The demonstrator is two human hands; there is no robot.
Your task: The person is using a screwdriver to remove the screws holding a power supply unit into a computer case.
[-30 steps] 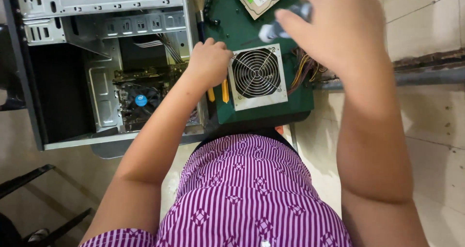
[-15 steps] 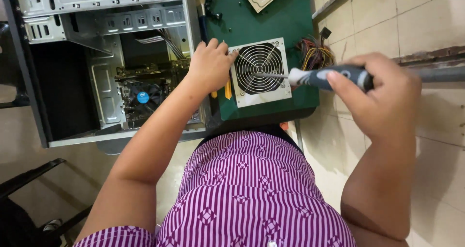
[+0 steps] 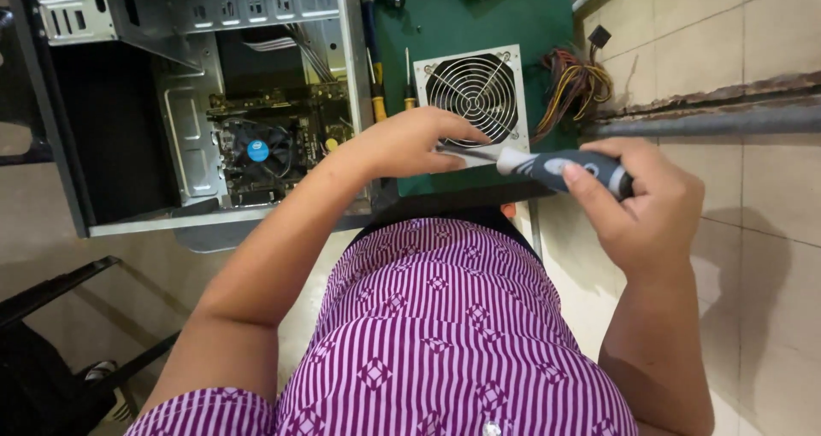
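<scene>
A grey power supply unit [image 3: 479, 90] with a round fan grille lies on a green mat [image 3: 505, 17]. My left hand [image 3: 410, 141] rests on its near edge, fingers pinching the metal shaft of a screwdriver. My right hand [image 3: 637, 201] grips that screwdriver [image 3: 564, 169] by its grey and blue handle, shaft pointing left toward the unit's near edge. A bundle of coloured wires [image 3: 575, 81] leaves the unit's right side.
An open computer case [image 3: 205, 103] lies to the left, showing a motherboard with a black cooler fan [image 3: 256, 150]. Two yellow-handled screwdrivers [image 3: 376, 103] lie between case and unit. Tiled floor and a metal rail [image 3: 701, 120] are on the right. A black chair frame [image 3: 60, 333] stands lower left.
My right hand brought the screwdriver down from above the mat to the unit's near edge. My left hand slid right along that edge and took hold of the shaft.
</scene>
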